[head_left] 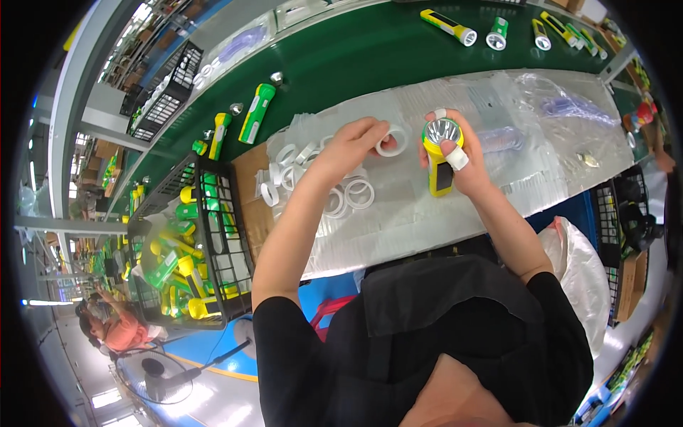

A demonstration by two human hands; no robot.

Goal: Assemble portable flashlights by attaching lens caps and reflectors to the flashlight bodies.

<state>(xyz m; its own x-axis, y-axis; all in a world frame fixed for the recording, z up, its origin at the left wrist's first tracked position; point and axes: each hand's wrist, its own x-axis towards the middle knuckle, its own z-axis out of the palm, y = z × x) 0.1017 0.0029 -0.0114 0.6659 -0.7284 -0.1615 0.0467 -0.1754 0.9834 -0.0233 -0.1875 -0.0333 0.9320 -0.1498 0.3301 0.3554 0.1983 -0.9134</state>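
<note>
My right hand [459,149], with white wraps on some fingers, is closed round a yellow and green flashlight [441,174]. Its silver reflector faces up, toward me, and a dark panel shows on the yellow body. To the left, my left hand [363,142] pinches a white plastic ring [390,141], held a little apart from the flashlight. Beneath and beside my left wrist lies a loose heap of similar white rings [359,193] on the plastic-covered work surface [405,220].
At my left stands a black crate [224,242] full of flashlight bodies. Across the green belt [341,71] lie several flashlights [448,27]. Clear lens discs [501,139] rest right of my right hand, a plastic bag [576,107] beyond. Another person [117,324] is at far left.
</note>
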